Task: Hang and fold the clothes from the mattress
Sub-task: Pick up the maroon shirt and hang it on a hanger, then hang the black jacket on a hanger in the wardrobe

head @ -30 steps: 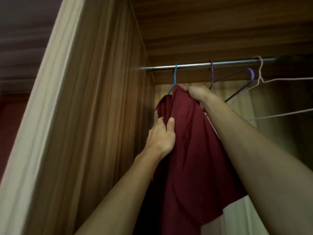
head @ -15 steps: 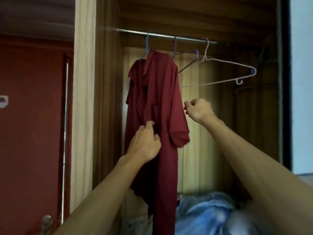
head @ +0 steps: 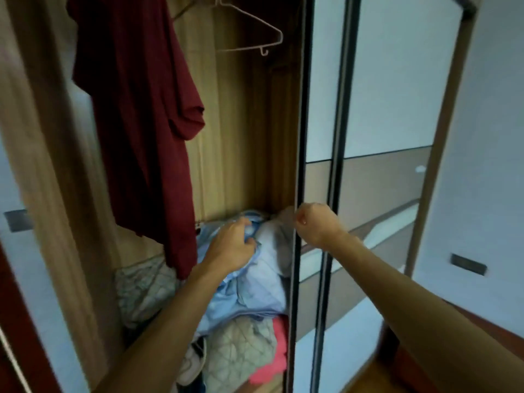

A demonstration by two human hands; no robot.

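Observation:
A dark red shirt [head: 141, 123] hangs on a hanger at the upper left inside the wooden wardrobe [head: 235, 137]. My left hand [head: 232, 246] is low in front of a crumpled light blue garment [head: 255, 285] on the wardrobe floor. Its fingers are loosely curled, and I cannot tell whether they touch the cloth. My right hand [head: 314, 225] is curled into a fist and holds nothing. It is right beside the dark edge of the sliding door [head: 297, 165].
An empty pale wire hanger [head: 255, 29] hangs to the right of the red shirt. Under the blue garment lie quilted grey-green fabric [head: 241, 353] and a pink cloth [head: 276, 361]. The mirrored sliding door [head: 382, 109] fills the right side.
The view has dropped from the rail to the wardrobe floor. Both hands have left the hung red shirt and come down, the left to the blue pile and the right to the door edge.

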